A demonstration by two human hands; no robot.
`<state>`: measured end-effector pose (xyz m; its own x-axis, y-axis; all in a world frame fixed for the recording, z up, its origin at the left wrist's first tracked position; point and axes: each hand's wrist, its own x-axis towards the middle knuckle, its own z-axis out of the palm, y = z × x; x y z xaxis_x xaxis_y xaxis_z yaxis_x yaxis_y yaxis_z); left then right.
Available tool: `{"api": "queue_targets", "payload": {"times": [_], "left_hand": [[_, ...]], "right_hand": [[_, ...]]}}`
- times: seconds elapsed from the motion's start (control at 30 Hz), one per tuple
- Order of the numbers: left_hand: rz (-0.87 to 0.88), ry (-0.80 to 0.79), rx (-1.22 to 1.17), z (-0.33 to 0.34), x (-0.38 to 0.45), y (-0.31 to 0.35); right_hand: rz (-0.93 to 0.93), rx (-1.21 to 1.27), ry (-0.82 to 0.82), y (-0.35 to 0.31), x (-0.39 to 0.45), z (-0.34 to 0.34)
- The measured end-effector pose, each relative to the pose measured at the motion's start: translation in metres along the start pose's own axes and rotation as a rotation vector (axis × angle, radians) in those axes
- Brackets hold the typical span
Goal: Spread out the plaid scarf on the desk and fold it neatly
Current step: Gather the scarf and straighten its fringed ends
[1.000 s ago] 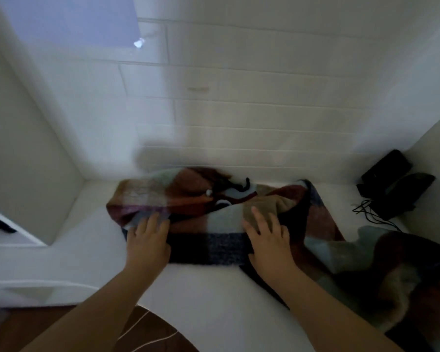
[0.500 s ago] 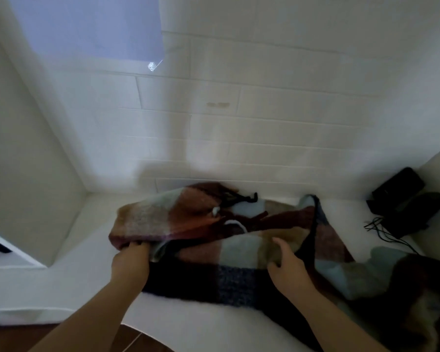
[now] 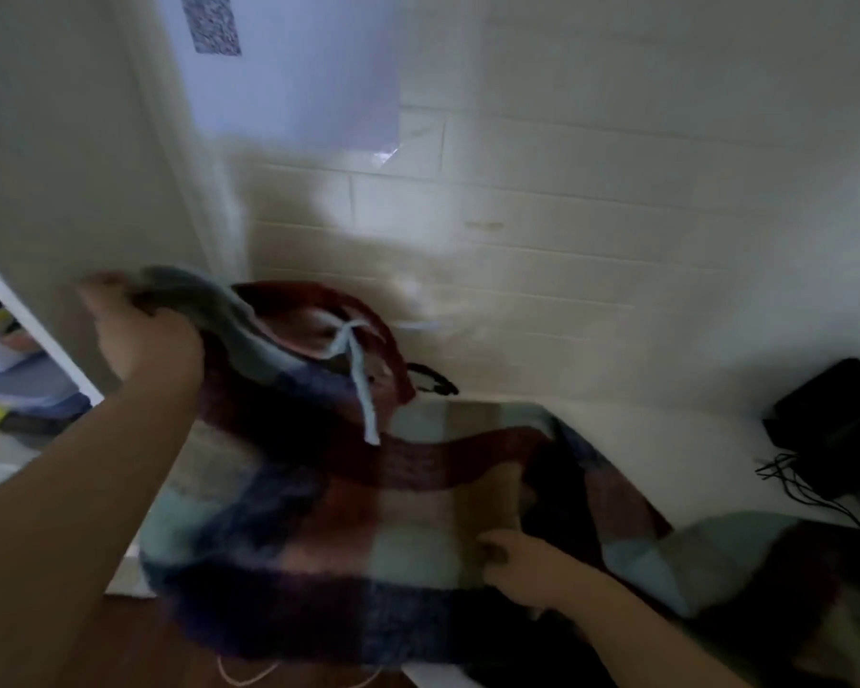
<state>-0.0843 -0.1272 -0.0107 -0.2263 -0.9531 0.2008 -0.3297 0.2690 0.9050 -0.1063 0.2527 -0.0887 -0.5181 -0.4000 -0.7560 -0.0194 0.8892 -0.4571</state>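
The plaid scarf (image 3: pixel 348 528), fuzzy with red, dark blue, pale blue and tan squares, hangs bunched across the white desk (image 3: pixel 676 454) and over its front edge. My left hand (image 3: pixel 140 340) is raised at the left, shut on one end of the scarf and holding it up off the desk. My right hand (image 3: pixel 527 568) is lower, at the centre right, pinching a fold of the scarf. A pale blue tassel dangles from the lifted part. The scarf's right end trails off blurred toward the lower right corner.
A white tiled wall (image 3: pixel 616 240) stands behind the desk, with a sheet of paper (image 3: pixel 294 77) bearing a square code taped on it. A black device (image 3: pixel 830 429) with black cables (image 3: pixel 795 484) sits at the desk's right back. A white side panel rises at left.
My left hand closed on the scarf's left end and lifted it up and to the left. My right hand went from flat on the cloth to pinching it. The view tilted up.
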Motion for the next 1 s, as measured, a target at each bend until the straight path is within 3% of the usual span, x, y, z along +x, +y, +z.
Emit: {"api": "queue_targets", "payload": {"times": [0.1,0.2,0.27,0.37,0.47,0.53,0.67,0.77,0.83,0.9,0.97,1.0], "left_hand": [[0.294,-0.320,0.486,-0.002,-0.016,-0.027],[0.330,-0.721,0.606,0.001,-0.038,-0.053],[0.317,-0.857,0.647,0.000,-0.048,-0.071],[0.235,-0.785,0.668,-0.015,-0.070,-0.092],[0.262,-0.655,0.795,-0.033,-0.099,-0.109],[0.164,-0.577,0.839,-0.043,-0.113,-0.118],[-0.041,-0.558,0.790,-0.052,-0.122,-0.148],[-0.001,-0.543,0.823,-0.047,-0.117,-0.139],[0.121,-0.609,0.780,-0.038,-0.116,-0.123],[0.190,-0.820,0.741,-0.028,-0.117,-0.112],[0.228,-0.994,0.767,-0.015,-0.130,-0.107],[0.269,-1.057,0.824,-0.009,-0.140,-0.107]], "right_hand": [[-0.005,-0.039,-0.023,-0.002,0.001,0.006],[-0.049,-0.037,0.132,0.001,0.007,-0.003],[-0.099,-0.123,0.260,0.007,0.014,-0.007],[-0.170,-0.355,0.351,0.020,0.019,-0.001],[-0.230,-0.554,0.383,0.025,0.020,0.012],[-0.164,-0.460,0.348,0.027,0.025,0.022],[-0.054,-0.049,0.403,0.032,0.036,0.033],[-0.136,0.159,0.623,0.030,0.029,0.023],[-0.157,0.185,0.923,0.030,0.018,-0.001],[-0.110,0.207,1.194,0.038,-0.001,-0.027],[0.103,0.242,1.283,0.069,-0.014,-0.050],[0.256,0.265,1.237,0.089,-0.018,-0.057]]}}
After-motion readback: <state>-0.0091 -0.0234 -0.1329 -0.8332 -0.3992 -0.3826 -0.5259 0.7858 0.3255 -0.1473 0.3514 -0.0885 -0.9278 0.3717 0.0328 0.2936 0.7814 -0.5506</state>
